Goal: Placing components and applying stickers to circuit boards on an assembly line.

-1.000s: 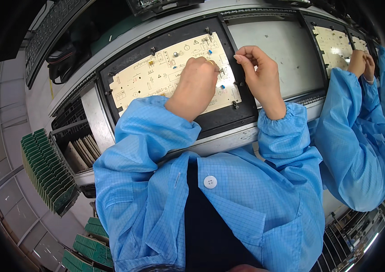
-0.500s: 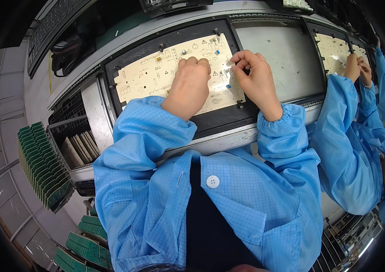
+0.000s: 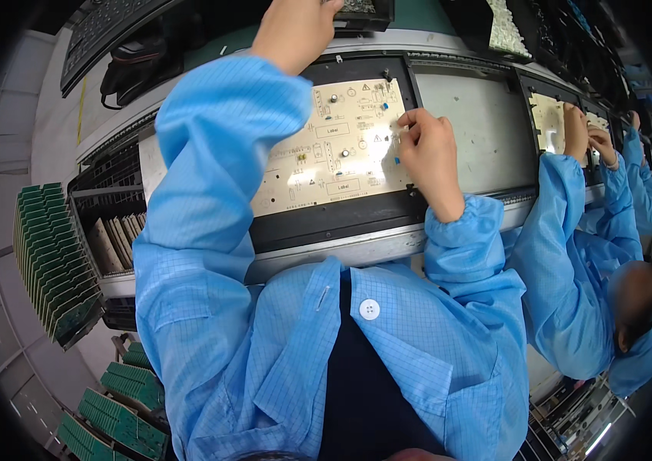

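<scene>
- Cream circuit board: we locate it inside the black frame, its left part hidden behind the left sleeve.
- Left hand: we see it beyond the frame, beside a black bin; the upper edge crops its fingers, so we cannot tell its opening or contents.
- Right hand: thumb and forefinger nearly meet over the board's right edge; we cannot tell whether they pinch a part.
- Caution: we judge that the low-hanging sleeve could catch upright components and tilt them.
- Caution: a loose fingertip grip could drop or misplace a small part.
- Markings: we note printed outlines, warning triangles and boxed lettering on the board; the lower-edge characters are too small to read, and we find no legible brand.
</scene>
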{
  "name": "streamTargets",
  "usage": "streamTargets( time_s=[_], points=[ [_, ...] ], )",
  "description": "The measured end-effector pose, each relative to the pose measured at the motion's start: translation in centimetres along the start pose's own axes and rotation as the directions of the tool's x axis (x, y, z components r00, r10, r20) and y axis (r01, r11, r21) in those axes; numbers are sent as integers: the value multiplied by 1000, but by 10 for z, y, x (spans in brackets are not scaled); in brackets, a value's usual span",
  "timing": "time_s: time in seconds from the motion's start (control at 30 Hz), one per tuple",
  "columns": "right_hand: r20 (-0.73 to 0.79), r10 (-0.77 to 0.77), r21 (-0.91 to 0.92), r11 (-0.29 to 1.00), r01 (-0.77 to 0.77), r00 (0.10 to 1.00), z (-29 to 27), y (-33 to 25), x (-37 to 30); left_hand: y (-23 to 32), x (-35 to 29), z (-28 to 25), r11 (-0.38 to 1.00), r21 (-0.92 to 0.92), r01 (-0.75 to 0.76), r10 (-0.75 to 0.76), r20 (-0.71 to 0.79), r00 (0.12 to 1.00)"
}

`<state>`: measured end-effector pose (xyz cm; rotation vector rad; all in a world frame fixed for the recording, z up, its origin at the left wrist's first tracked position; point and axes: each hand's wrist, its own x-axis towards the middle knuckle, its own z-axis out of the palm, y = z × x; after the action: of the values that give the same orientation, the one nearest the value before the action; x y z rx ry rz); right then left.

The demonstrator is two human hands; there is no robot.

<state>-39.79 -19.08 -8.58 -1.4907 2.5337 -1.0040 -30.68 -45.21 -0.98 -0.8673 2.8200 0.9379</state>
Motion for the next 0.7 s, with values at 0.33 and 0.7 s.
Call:
streamTargets(
  time_s=[0.33,0.7],
  points=[
    [-87,-164,-224,964,141,983,4,-7,-10,-104,-187,26,977,26,212,-172,-491,854],
    [276,-516,283,850,445,811,27,-17,94,-173,-215,96,839,-503,205,-397,-310,864]
  ],
)
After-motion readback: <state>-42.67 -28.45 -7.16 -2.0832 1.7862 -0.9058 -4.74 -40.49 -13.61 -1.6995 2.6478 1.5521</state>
